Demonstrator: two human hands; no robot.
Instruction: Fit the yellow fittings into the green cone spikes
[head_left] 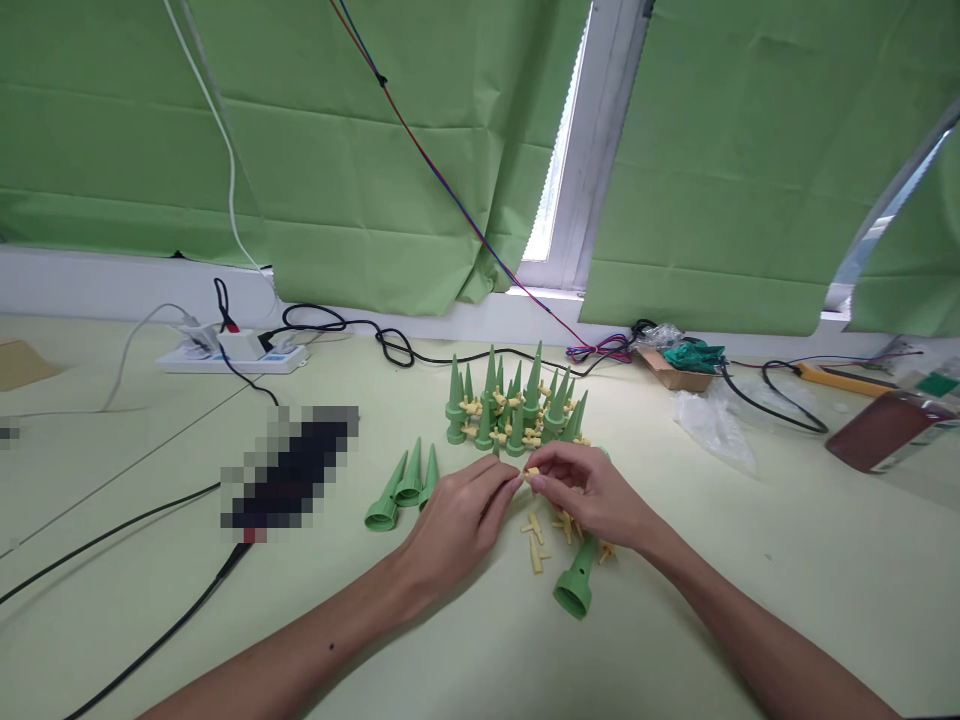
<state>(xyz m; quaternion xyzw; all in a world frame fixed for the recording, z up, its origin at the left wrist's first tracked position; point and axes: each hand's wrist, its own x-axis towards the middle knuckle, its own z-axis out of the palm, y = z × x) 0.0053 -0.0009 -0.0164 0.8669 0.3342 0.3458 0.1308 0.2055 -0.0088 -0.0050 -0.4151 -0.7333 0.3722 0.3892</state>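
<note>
Near the middle of the table my two hands meet fingertip to fingertip. My right hand (589, 490) pinches a small yellow plastic valve piece (532, 474) between thumb and fingers. Closed in a pinch at the near end of that piece, my left hand (469, 510) hides whatever lies between its fingertips. Several loose yellow T-shaped valve pieces (535, 553) lie below my right hand. Beside them a hollow green plastic spike (576, 583) rests on its side. Left of my left hand are 3 green spikes (409, 485), one partly covered by the hand.
Behind my hands stands a cluster of green spikes fitted with yellow valves (517, 405). A blurred dark object (292, 470) with a cable lies left. A power strip (232, 352), black cables, a small cardboard box (679, 370), plastic bags (712, 425) and a tilted bottle (889, 430) lie farther back.
</note>
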